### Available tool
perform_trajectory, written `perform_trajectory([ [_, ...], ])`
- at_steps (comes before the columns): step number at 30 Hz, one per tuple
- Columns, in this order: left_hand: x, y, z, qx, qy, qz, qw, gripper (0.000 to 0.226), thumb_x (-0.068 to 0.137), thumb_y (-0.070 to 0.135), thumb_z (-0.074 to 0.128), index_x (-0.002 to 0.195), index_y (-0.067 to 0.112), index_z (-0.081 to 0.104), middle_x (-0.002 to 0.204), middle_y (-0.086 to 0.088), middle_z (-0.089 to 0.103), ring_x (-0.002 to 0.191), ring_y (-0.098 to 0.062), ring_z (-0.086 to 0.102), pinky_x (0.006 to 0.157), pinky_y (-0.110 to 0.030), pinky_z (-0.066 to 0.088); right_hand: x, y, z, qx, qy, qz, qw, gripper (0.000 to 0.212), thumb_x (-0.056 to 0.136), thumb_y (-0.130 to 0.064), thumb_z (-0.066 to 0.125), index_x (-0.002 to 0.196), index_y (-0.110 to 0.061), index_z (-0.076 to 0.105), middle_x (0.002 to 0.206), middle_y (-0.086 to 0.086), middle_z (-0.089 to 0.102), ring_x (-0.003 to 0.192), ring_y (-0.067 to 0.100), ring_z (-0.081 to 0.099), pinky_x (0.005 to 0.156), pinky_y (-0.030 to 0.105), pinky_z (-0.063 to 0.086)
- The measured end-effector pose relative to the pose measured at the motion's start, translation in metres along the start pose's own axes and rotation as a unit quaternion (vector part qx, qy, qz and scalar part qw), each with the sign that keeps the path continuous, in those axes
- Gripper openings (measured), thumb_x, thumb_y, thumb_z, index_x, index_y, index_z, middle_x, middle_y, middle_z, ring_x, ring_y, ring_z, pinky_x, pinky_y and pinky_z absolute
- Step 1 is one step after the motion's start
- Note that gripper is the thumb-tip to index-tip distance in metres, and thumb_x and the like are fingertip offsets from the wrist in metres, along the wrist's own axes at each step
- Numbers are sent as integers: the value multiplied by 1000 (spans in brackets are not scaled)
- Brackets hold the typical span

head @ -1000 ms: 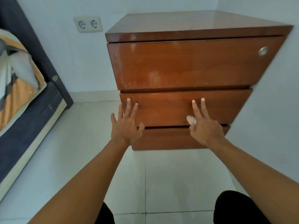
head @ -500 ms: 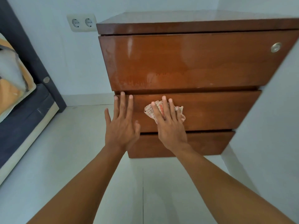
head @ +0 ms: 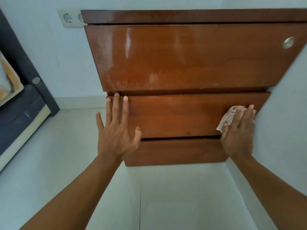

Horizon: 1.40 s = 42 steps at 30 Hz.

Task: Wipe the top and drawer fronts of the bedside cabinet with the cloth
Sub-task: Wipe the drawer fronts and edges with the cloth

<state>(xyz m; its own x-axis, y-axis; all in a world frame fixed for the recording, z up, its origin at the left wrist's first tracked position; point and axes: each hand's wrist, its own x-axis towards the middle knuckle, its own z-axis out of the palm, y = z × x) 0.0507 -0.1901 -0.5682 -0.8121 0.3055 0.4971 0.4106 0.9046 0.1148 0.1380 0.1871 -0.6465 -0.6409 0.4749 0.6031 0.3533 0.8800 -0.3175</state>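
The glossy brown bedside cabinet [head: 191, 60] fills the upper middle of the head view, with three drawer fronts stacked under its top edge. My right hand [head: 238, 133] presses a small pale patterned cloth [head: 228, 117] flat against the right end of the middle drawer front [head: 174, 117]. My left hand [head: 116, 130] lies open with spread fingers on the left end of the same drawer, fingertips at its top edge. The top drawer shows dull smears low on its face and a round metal lock [head: 288, 42] at the right.
A double wall socket [head: 70, 18] sits left of the cabinet top. A dark bed frame with striped bedding [head: 20, 100] stands at the left. A white wall [head: 285, 113] runs close along the cabinet's right side. Pale floor tiles [head: 166, 196] lie below.
My right hand has slid the cloth from the middle of the drawer front to its right end. My left hand stays on the left end. The view has moved closer.
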Motion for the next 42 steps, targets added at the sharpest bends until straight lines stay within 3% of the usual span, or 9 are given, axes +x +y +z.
perform_trajectory([
  [3, 0, 1, 2, 1, 3, -3, 1000, 96, 87, 55, 45, 163, 18, -1, 170, -6, -12, 157, -28, -9, 119, -65, 14, 0, 12, -5, 60, 25, 26, 998, 63, 104, -12, 29, 160, 0, 2, 166, 32, -2, 155, 46, 6, 123, 55, 25],
  [7, -2, 8, 1, 0, -4, -15, 1000, 96, 88, 55, 46, 163, 16, 1, 170, -7, -11, 157, -29, -9, 119, -66, 17, -1, -17, -16, 148, 85, 69, 983, 73, 98, 6, 39, 162, -6, 6, 169, 23, -2, 158, 39, 2, 128, 40, 16],
  [13, -2, 7, 0, -4, -8, -18, 1000, 95, 88, 56, 45, 163, 17, 0, 170, -5, -12, 157, -29, -8, 118, -67, 16, -12, -115, -7, 95, 65, -217, 969, 88, 86, 22, 43, 160, -22, 26, 170, 13, 8, 157, 41, 10, 116, 52, 29],
  [18, -1, 3, 0, 9, -8, -11, 1000, 93, 90, 59, 41, 163, 20, -2, 170, -4, -13, 157, -28, -8, 118, -67, 11, 5, -84, 0, -27, 53, -259, 964, 111, 72, 27, 50, 163, -27, 16, 171, 13, 6, 157, 39, 2, 123, 51, 19],
  [26, -2, 8, 2, -1, -17, -21, 1000, 93, 91, 60, 37, 162, 19, -6, 170, -4, -17, 157, -29, -8, 118, -68, 9, 30, 10, -30, -39, 46, -144, 988, 96, 85, 18, 57, 162, -24, 20, 171, 8, -7, 156, 43, 4, 112, 66, 32],
  [30, 0, 2, -6, 18, -43, -8, 999, 91, 91, 63, 31, 162, 22, -11, 169, -2, -21, 157, -29, -9, 118, -68, 6, 27, 20, -47, 7, 30, -54, 998, 91, 85, 19, 51, 162, -19, 21, 171, 15, 2, 156, 42, 9, 108, 65, 43],
  [34, 0, -3, -13, 37, -62, 8, 997, 89, 93, 62, 30, 161, 23, -13, 168, -2, -24, 157, -29, -10, 118, -68, 5, 10, -8, -47, 105, 92, -10, 990, 75, 94, 11, 44, 161, -19, 27, 170, 17, 10, 155, 37, 21, 111, 59, 43],
  [39, 1, 1, -12, 38, -81, -3, 996, 91, 91, 63, 27, 160, 22, -15, 166, -2, -29, 156, -29, -14, 118, -70, 7, -27, -100, -13, 96, 43, -219, 970, 95, 78, 27, 46, 157, -24, 36, 169, 10, 22, 156, 33, 21, 111, 46, 47],
  [42, 2, 2, -12, 50, -80, -11, 995, 92, 88, 65, 21, 160, 24, -17, 167, -2, -28, 156, -31, -12, 118, -70, 6, -30, -126, 3, 63, -4, -288, 955, 98, 71, 30, 44, 155, -21, 42, 167, 8, 27, 156, 33, 20, 113, 50, 45],
])
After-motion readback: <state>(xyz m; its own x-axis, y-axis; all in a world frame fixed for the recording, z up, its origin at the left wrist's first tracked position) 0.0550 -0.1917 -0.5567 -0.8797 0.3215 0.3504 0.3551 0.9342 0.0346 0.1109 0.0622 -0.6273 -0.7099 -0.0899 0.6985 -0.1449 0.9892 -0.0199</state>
